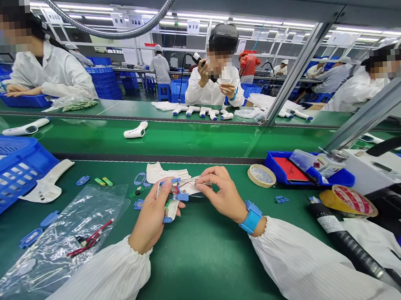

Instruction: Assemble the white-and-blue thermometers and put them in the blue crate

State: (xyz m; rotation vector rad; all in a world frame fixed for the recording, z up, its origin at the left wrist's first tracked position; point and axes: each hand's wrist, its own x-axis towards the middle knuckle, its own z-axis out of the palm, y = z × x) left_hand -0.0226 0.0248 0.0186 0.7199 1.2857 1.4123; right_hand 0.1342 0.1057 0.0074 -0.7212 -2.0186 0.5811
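My left hand (156, 211) grips an opened infrared thermometer housing (172, 209), white with blue parts, its green circuit board and red wires exposed. The thumb presses on its upper edge. At the handle end of the housing, my right hand (219, 189) is closed in a pinch with thumb and forefinger. A thin dark wire runs toward those fingertips; what exactly they grip is too small to make out. Behind the housing lies another white shell half (166, 172). A small green circuit board (137, 192) and a blue frame (139, 178) lie left of it.
On the left are a blue basket (15, 172), a white shell (49, 184) and a plastic bag (98, 206) with red wires (90, 240). To the right sit a round dish of screws (262, 175), a blue tray (343, 177) and a tape roll (348, 200). A conveyor (193, 139) runs behind.
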